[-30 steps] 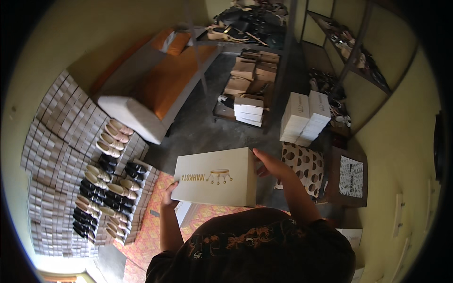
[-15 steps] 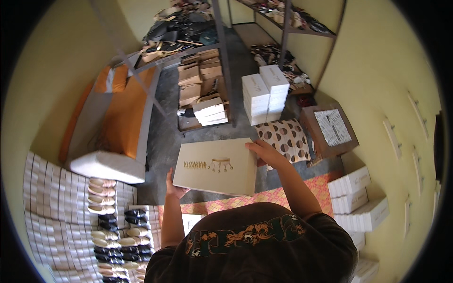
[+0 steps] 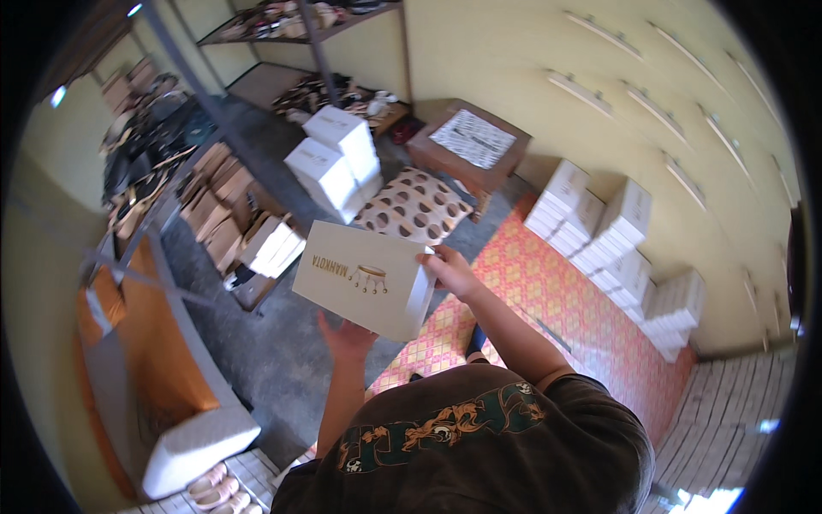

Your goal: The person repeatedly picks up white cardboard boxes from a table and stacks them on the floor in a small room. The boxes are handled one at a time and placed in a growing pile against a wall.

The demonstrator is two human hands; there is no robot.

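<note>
Swinging rightward since the earlier frame, the head view now takes in stacked white boxes (image 3: 618, 244) along the yellow wall, and the cream shoebox (image 3: 366, 276) sits tilted in front of the person's chest. Right hand (image 3: 451, 271) grips the box's right end, fingers wrapped over its edge. Left hand (image 3: 346, 336) is spread open beneath the box's lower edge, supporting it. Below lies an orange patterned mat (image 3: 548, 291); a spotted cushion (image 3: 414, 207) rests just beyond the box.
</note>
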